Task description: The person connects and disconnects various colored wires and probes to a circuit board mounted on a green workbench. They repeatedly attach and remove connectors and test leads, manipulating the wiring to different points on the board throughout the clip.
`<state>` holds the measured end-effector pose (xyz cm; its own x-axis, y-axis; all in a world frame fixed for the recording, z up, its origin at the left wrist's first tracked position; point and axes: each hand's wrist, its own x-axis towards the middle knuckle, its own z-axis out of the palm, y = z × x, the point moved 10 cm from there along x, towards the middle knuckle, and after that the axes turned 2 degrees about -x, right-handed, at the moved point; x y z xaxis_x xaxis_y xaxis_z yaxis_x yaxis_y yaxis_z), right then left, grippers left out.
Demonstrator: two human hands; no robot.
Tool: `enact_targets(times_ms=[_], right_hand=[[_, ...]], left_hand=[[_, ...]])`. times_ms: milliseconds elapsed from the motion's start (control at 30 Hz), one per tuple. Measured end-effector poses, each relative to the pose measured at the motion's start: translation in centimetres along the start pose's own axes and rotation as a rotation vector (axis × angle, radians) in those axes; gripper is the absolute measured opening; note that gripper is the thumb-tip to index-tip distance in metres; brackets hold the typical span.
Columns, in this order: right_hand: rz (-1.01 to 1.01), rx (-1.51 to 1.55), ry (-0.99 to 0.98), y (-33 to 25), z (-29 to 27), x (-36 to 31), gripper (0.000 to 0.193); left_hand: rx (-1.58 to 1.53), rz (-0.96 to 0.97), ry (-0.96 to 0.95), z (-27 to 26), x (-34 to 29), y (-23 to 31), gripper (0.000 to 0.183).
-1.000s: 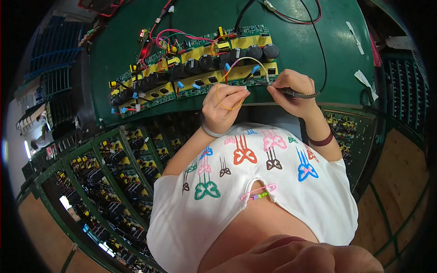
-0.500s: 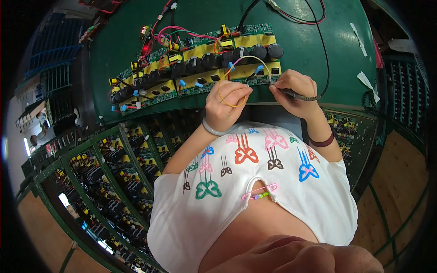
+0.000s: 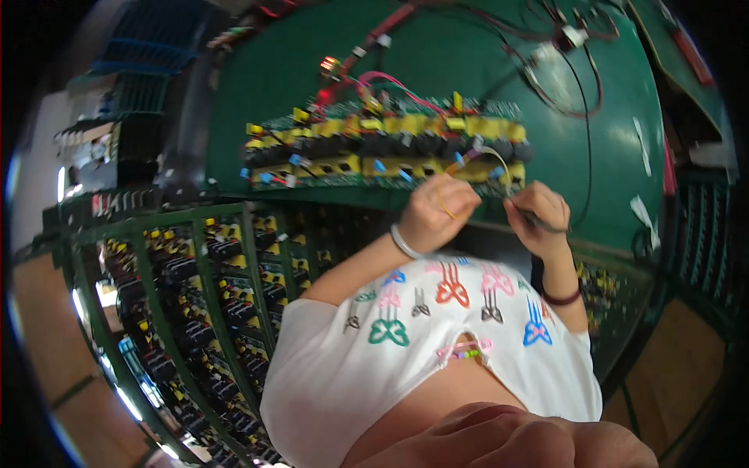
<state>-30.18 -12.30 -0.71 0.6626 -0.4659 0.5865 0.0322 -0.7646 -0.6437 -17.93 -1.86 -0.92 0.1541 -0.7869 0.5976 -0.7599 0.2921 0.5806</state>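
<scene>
A long row of joined circuit boards (image 3: 351,181) lies across the bench, with black capacitors, yellow parts and blue connectors on it. My left hand (image 3: 438,212) is closed in a pinch at the near edge of the boards, with a thin yellow wire (image 3: 448,209) running over its fingers. The wire arches above the boards toward my right fingertips. My right hand (image 3: 541,214) is closed around a black corded handle (image 3: 538,223); its tip is too blurred to make out. The two hands are slightly apart.
The green bench (image 3: 577,175) carries red and black cables (image 3: 577,105) at the far right and white strips (image 3: 643,214) near its right edge. A lit red module (image 3: 328,69) stands behind the boards. Green racks (image 3: 226,273) full of similar boards stand at my left.
The whole view has shifted and blurred, so bench, boards and hands appear farther right and lower. Both hands stay closed by the near edge of the boards.
</scene>
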Motion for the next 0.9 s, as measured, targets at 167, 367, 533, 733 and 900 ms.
enact_targets(times_ms=[167, 367, 533, 733, 900], right_hand=[[0.027, 0.048, 0.010, 0.1, 0.0, 0.2, 0.021], [0.042, 0.052, -0.010, 0.2, 0.2, 0.2, 0.022], [0.029, 0.035, -0.005, -0.1, 0.0, 0.1, 0.022], [0.019, 0.070, 0.075, -0.4, -2.3, -0.1, 0.018], [0.112, 0.157, 0.155, 1.9, -3.0, -1.2, 0.015]], left_hand=[[-0.004, -0.007, 0.015, -0.1, -0.1, -0.1, 0.017], [0.008, -0.009, -0.001, -0.1, -0.3, -0.2, 0.015], [-0.002, -0.013, -0.010, 0.1, -0.3, -0.1, 0.014], [-0.043, -0.036, -0.040, -0.1, 0.3, -0.3, 0.014], [-0.017, 0.006, 0.019, 0.0, 0.4, -0.1, 0.019]])
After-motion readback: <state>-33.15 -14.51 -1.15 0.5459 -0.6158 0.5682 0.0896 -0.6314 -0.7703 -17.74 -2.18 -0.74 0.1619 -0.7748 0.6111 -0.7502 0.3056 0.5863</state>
